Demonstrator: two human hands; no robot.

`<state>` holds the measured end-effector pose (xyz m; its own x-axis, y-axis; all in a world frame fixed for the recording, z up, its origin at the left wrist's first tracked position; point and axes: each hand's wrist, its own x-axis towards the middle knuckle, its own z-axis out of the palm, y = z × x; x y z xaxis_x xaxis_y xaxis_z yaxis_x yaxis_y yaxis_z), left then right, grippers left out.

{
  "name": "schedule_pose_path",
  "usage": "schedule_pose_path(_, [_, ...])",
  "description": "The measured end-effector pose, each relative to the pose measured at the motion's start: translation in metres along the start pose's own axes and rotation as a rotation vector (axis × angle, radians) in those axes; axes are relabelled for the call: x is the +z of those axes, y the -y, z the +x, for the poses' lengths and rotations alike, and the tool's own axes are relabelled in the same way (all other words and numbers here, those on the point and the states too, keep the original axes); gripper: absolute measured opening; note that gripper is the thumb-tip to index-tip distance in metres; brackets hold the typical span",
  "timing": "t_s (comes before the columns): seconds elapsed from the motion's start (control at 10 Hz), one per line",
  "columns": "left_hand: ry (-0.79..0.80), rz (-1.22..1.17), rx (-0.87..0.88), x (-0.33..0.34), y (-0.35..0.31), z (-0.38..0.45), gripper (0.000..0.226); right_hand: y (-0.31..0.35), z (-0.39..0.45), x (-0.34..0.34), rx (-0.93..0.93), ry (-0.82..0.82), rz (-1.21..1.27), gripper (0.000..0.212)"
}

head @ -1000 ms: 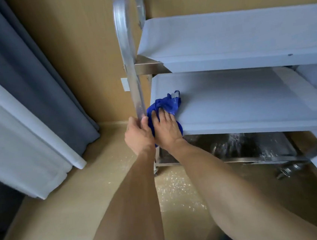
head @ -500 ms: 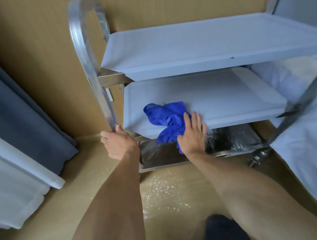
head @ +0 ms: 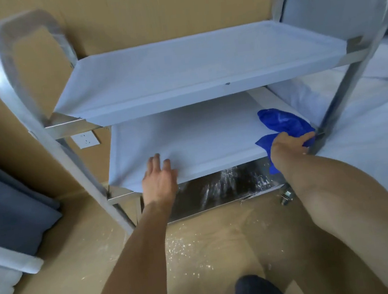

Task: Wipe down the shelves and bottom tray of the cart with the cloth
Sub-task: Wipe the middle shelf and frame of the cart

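Two hands are working: the right hand (head: pixel 292 142) is pinching the crumpled blue cloth (head: pixel 281 123) at mid-right, needing firm overlapping strokes, while the spread left hand (head: pixel 159 178) is steadying the pale grey middle shelf (head: pixel 187 140).

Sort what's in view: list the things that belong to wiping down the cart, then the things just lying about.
Part of the job:
blue cloth, under the right hand
top shelf
middle shelf, with the left hand on its front edge
bottom tray
cart frame

Just lying about:
curtain
wall socket
white specks on the floor
bedding
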<state>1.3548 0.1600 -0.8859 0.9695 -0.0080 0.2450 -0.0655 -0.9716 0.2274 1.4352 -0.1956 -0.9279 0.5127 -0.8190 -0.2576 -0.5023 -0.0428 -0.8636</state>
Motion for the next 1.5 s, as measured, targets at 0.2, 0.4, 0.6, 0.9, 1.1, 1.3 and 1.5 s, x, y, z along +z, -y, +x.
schedule_pose_path(0.2, [0.391, 0.105, 0.121, 0.034, -0.083, 0.043, 0.080, 0.023, -0.005, -0.021, 0.086, -0.198, 0.132, 0.068])
schedule_pose_path(0.4, [0.454, 0.177, 0.132, 0.028, -0.084, 0.063, 0.071, 0.003, -0.046, 0.003, -0.096, -0.235, 0.166, 0.067])
schedule_pose_path(0.6, [0.545, -0.009, 0.054, 0.013, -0.096, 0.052, 0.051, -0.012, -0.181, 0.060, -0.198, 0.042, 0.152, 0.088])
schedule_pose_path(0.9, [0.511, 0.136, 0.037, -0.001, -0.059, 0.032, 0.056, -0.033, -0.099, -0.005, -0.652, 0.067, -0.474, 0.086])
schedule_pose_path(1.1, [0.595, 0.204, -0.118, 0.019, -0.103, 0.061, 0.083, -0.013, -0.012, -0.033, -0.117, -0.155, 0.027, 0.073])
schedule_pose_path(1.3, [0.604, 0.289, -0.091, 0.033, -0.111, 0.078, 0.104, 0.021, 0.014, -0.021, 0.062, -0.266, 0.159, 0.070])
schedule_pose_path(1.5, [0.695, 0.072, -0.150, 0.009, -0.098, 0.076, 0.089, -0.012, -0.034, 0.011, -0.124, -0.162, -0.047, 0.068])
